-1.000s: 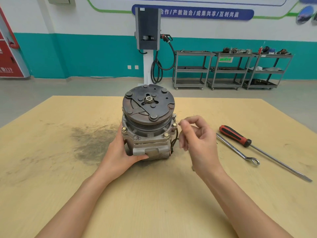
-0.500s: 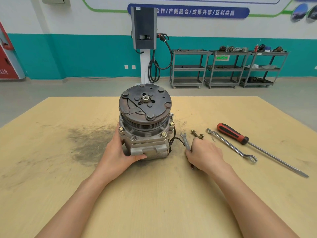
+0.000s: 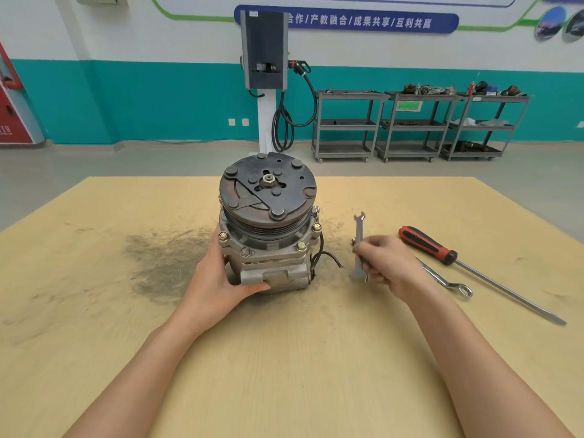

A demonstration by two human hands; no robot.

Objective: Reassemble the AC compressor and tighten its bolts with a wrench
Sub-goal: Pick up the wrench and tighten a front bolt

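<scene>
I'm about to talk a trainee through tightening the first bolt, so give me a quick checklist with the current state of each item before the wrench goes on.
1. Compressor steadied: ok, the left hand grips its lower left side and it stands upright on the table.
2. Wrench in hand: ok, the right hand holds the open-end wrench, off the compressor.
3. Bolts seated: ok for the flange bolts visible at the front; the rear ones are hidden.
4. Wrench size matches the bolt heads: cannot tell.
5. Wire clear of the bolts: ok, it hangs lower at the right side.
6. Loose hardware: not ok, a small part lies behind the right hand.
</scene>
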